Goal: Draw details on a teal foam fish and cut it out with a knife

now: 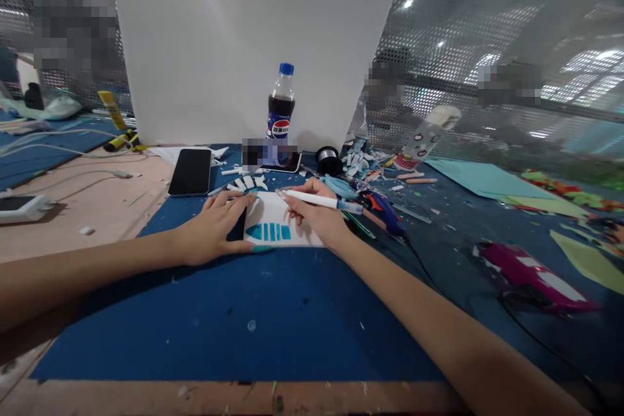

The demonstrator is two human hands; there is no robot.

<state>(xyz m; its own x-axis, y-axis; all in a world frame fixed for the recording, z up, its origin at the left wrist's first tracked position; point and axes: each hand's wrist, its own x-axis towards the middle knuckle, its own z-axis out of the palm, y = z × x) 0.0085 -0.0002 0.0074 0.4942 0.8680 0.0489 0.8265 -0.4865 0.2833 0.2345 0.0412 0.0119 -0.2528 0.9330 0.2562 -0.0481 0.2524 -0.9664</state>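
Clock centre: the white board (260,208), lying flat between the two hands, teal bars (273,232) marked along its near part
Left hand (219,224): at 9 o'clock, opened out palm down, fingers over the left edge of the board and thumb along its near edge; nothing grasped
Right hand (319,218): at 3 o'clock, fingers curled closed around a white pen, resting over the right part of the board
White pen (312,197): gripped in the right hand, slanting from 10 towards 4 o'clock; contact of its tip with the board cannot be told
Blue mat (234,312): beneath board and hands, spread on the bench (156,398)
White scraps (248,182): at 11 o'clock, just beyond the board
Dark phone (190,172): at 10 o'clock, lying flat
Cola bottle (281,104): at 12 o'clock, upright, before a tall white panel (244,32)
Spool (329,161): between 1 and 2 o'clock
Patterned cup (423,140): at 2 o'clock, tilted
Blue glue gun (383,208): at 3 o'clock, near the right hand
Purple tool (533,279): between 3 and 4 o'clock, well apart, blurred
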